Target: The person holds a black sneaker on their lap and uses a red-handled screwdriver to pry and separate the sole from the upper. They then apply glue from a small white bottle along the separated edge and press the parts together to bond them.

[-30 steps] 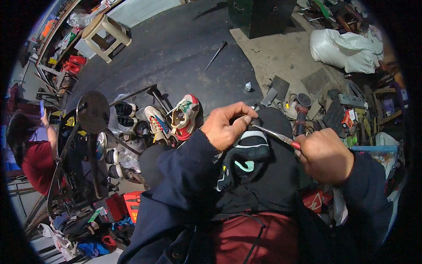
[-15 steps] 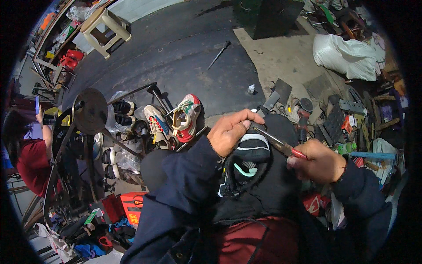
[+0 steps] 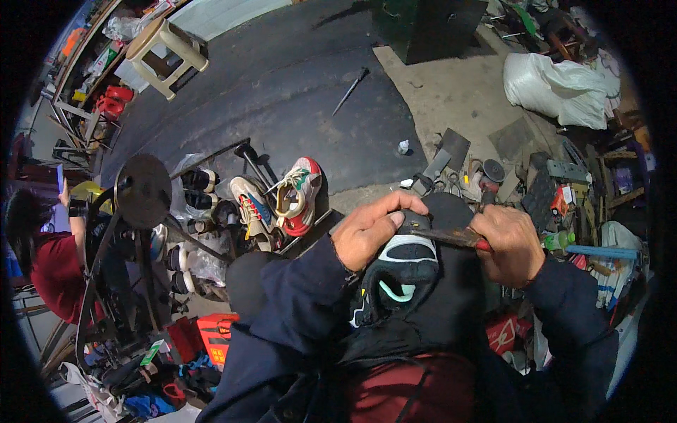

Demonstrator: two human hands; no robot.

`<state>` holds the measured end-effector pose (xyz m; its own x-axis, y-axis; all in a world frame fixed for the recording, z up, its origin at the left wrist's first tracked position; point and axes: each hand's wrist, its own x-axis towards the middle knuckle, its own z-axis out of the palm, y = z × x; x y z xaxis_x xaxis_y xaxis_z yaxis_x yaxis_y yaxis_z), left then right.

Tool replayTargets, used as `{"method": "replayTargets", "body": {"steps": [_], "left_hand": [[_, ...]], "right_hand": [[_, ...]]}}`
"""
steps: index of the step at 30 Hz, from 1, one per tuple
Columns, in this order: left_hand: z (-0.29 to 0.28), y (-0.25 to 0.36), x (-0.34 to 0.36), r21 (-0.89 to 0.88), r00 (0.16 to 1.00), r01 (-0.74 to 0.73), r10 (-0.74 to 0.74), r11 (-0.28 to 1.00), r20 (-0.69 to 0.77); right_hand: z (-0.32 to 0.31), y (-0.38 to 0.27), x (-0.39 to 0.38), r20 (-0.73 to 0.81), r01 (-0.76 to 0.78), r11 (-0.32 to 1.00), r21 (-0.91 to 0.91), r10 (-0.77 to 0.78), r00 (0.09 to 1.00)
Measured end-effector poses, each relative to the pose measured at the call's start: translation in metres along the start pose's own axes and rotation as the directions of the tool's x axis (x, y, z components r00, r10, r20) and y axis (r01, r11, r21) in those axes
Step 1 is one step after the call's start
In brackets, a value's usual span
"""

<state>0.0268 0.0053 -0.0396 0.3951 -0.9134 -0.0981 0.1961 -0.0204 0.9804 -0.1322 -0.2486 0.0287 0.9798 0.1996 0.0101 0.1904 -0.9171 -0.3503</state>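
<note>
My left hand (image 3: 364,236) grips the top end of a black sneaker (image 3: 395,278) with a white band and mint trim, which rests on dark cloth over my lap. My right hand (image 3: 508,243) is closed round the red-handled metal tool (image 3: 451,236), whose narrow end lies across that end of the sneaker by my left thumb. Where the tool's tip meets the shoe is too small to make out clearly.
Sneakers (image 3: 296,194) stand left ahead beside an iron stand (image 3: 141,190). A person in red (image 3: 60,275) sits at far left. A stool (image 3: 166,56) and white sack (image 3: 553,88) stand farther off. Tools and scraps (image 3: 529,176) crowd the right.
My right hand has risen, and the tool now lies nearer horizontal across the shoe. The sneaker and my left hand have shifted a little; both hands keep their hold.
</note>
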Motion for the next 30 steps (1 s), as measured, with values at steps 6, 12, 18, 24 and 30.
{"method": "replayTargets", "body": {"steps": [6,12,18,24,30], "left_hand": [[-0.003,0.01,-0.004,-0.117,0.998,0.042,-0.035,0.992,0.059],[-0.005,0.009,-0.006,-0.189,0.993,0.092,-0.075,0.978,0.092],[0.007,0.001,-0.013,-0.254,0.999,0.009,-0.019,0.967,-0.038],[0.0,-0.008,-0.014,-0.21,1.0,0.011,-0.015,0.978,-0.017],[0.001,-0.014,-0.011,-0.221,0.997,-0.037,0.022,0.974,-0.068]], "right_hand": [[0.006,-0.007,0.01,0.007,-0.089,0.95,0.3,0.091,0.996],[0.013,-0.024,0.029,0.067,-0.382,0.617,0.688,0.471,0.88],[0.018,-0.021,0.066,-0.06,-0.012,0.835,0.55,0.054,0.997],[0.02,-0.017,0.08,-0.028,0.059,0.911,0.407,-0.052,0.998],[0.018,-0.016,0.088,0.044,-0.068,0.867,0.494,0.053,0.998]]}}
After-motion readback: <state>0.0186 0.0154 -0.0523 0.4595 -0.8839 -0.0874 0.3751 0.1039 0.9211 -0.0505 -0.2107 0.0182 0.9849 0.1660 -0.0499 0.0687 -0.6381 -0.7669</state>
